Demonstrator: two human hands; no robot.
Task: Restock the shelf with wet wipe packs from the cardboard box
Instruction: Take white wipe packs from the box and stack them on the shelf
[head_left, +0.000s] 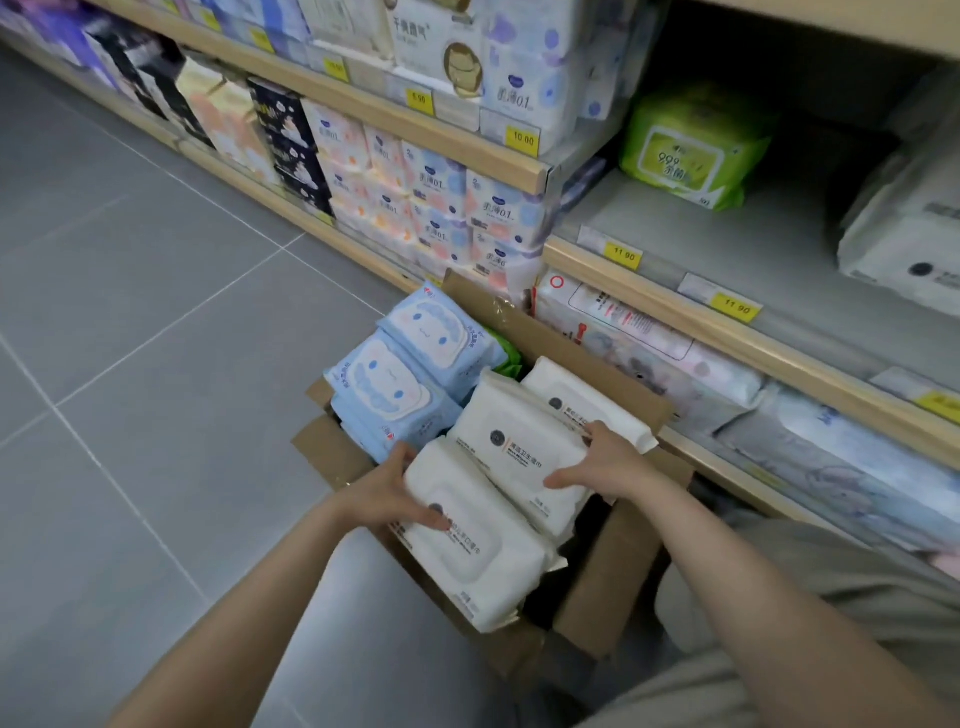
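The white wet wipe packs lie in the open cardboard box on the floor, near the shelf. The left hand grips the near pack's left end and the right hand curls its fingers over the middle pack. Best lift one pack squarely, clearing the box flap. Blue packs crowd the left; a green pack sits far on the half-bare shelf.

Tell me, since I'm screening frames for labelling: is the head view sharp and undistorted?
Head view: the white wet wipe packs in the brown cardboard box are sharp; the wooden-edged shelf bows from wide-angle distortion; the green wipe pack and right edge are soft; the recess above is dark.
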